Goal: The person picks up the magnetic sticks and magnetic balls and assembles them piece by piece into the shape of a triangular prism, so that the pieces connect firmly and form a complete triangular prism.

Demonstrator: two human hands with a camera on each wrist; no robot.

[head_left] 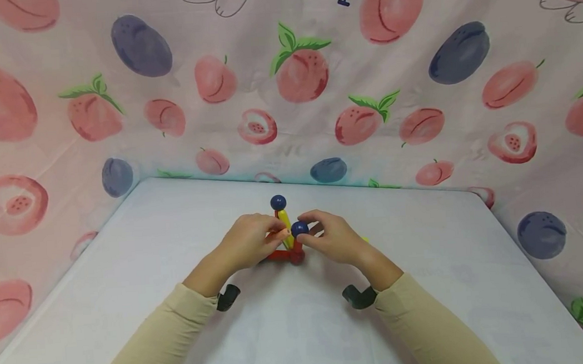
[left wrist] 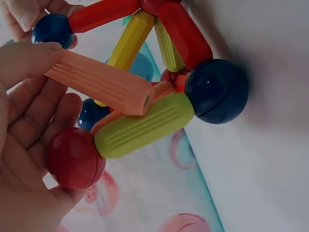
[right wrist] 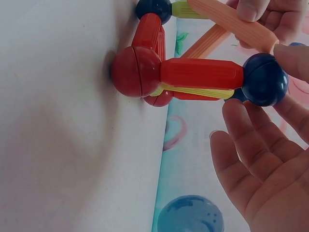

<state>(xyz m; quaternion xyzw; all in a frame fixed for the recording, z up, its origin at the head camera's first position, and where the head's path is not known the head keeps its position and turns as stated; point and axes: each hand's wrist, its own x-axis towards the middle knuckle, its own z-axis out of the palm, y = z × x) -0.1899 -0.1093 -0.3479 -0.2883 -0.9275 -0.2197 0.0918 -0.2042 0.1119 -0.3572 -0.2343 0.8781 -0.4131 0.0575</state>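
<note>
A frame of ridged coloured rods and balls stands on the table. In the head view my left hand point(head_left: 250, 241) is on its left side and my right hand point(head_left: 336, 237) on its right. The left thumb and fingers pinch a loose-ended orange rod point(left wrist: 101, 83). The right thumb and fingers grip a blue ball point(right wrist: 264, 79) on top of an upright red rod point(right wrist: 202, 73), which rises from a red ball point(right wrist: 135, 71). Below the orange rod, a green rod point(left wrist: 145, 126) joins a red ball point(left wrist: 75, 158) near the left palm to another blue ball point(left wrist: 217, 92).
A further blue ball point(head_left: 278, 203) tops the frame's far side, beside a yellow rod point(head_left: 285, 221). A small yellow piece point(head_left: 365, 239) peeks out behind the right wrist. The white table point(head_left: 290, 327) meets a fruit-patterned cloth point(head_left: 250, 84) at the back and sides.
</note>
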